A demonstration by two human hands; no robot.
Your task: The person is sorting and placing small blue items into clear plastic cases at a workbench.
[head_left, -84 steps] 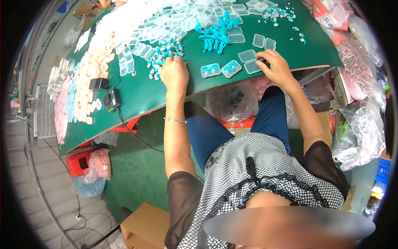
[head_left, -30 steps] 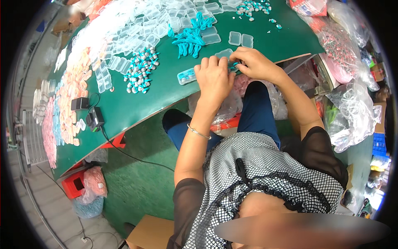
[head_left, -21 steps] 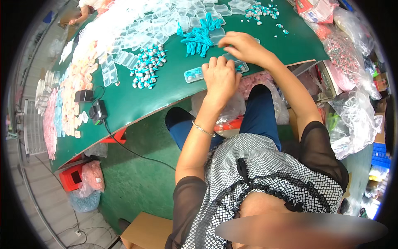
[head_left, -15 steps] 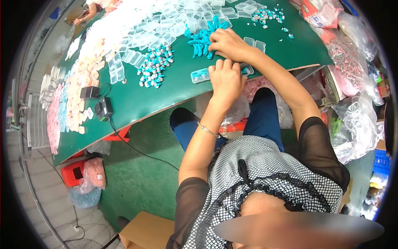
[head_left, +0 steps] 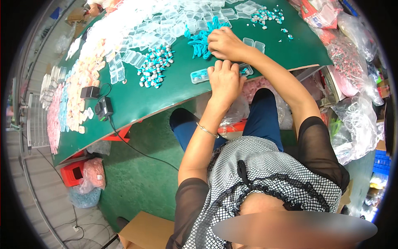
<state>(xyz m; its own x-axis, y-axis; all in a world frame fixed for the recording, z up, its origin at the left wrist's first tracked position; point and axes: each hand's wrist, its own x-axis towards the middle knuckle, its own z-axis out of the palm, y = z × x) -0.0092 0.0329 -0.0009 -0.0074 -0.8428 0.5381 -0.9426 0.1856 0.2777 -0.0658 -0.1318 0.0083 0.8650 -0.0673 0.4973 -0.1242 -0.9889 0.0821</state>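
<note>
A long clear plastic case (head_left: 200, 76) with teal-and-white pieces inside lies at the table's near edge. My left hand (head_left: 226, 79) rests across its middle, with bent fingers gripping it and hiding that part. Just beyond, my right hand (head_left: 227, 44) is closed at the right side of a pile of teal cord bundles (head_left: 200, 45). Its fingertips sink into the cords, so the exact grip is partly hidden. Left of the pile lies a heap of teal-and-grey striped beads (head_left: 155, 65).
Many clear plastic cases (head_left: 182, 25) spread over the far side of the green table (head_left: 137, 101). More small pieces (head_left: 267, 16) lie at the far right. Peach pieces (head_left: 85, 79) and a black adapter (head_left: 103, 108) with a cable are on the left. Plastic bags (head_left: 352, 124) crowd the right.
My right hand has shifted slightly left into the teal cords. My left hand stays on the case, almost unmoved. At the top left, another person's arm has drawn back.
</note>
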